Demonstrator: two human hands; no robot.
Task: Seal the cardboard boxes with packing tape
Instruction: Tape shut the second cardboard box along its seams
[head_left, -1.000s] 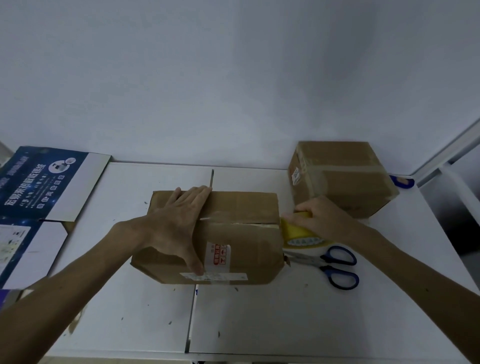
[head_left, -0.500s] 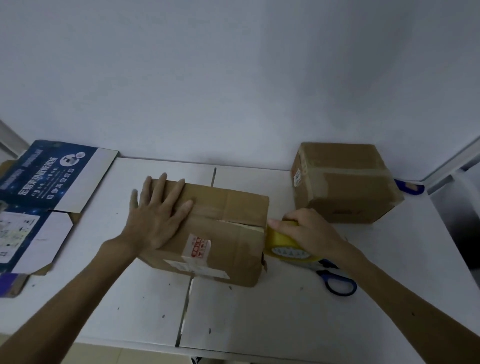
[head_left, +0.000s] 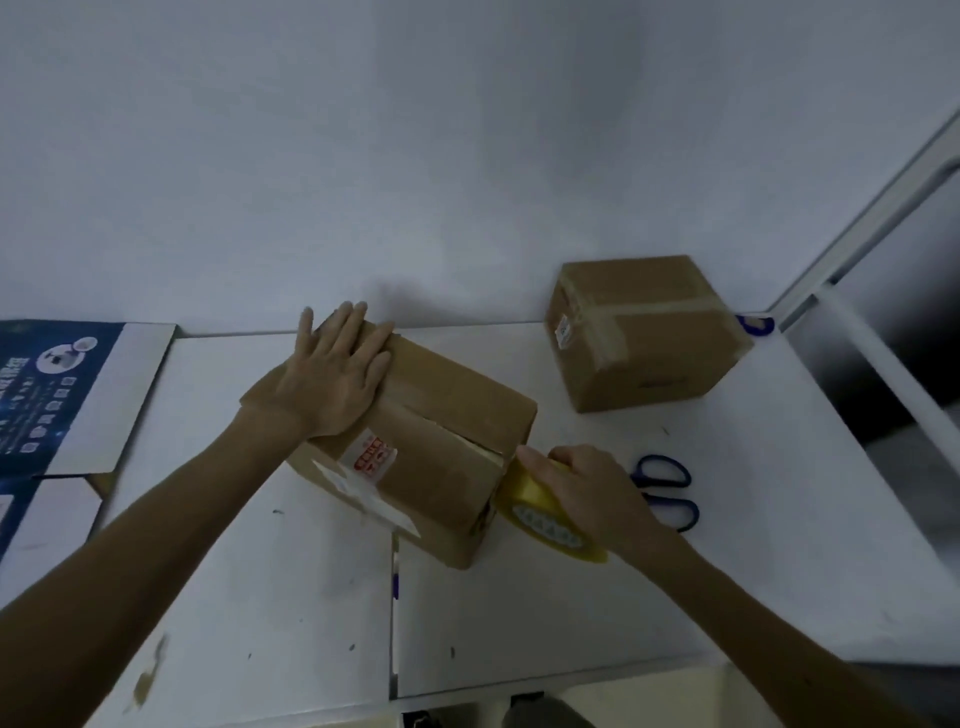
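Pressing the open left hand (head_left: 332, 374) flat on the left end of the box (head_left: 441, 467), gripping the tape roll (head_left: 540, 514) in the right hand (head_left: 587, 488) against its right end, best drawing tape taut along the seam (head_left: 457, 435).
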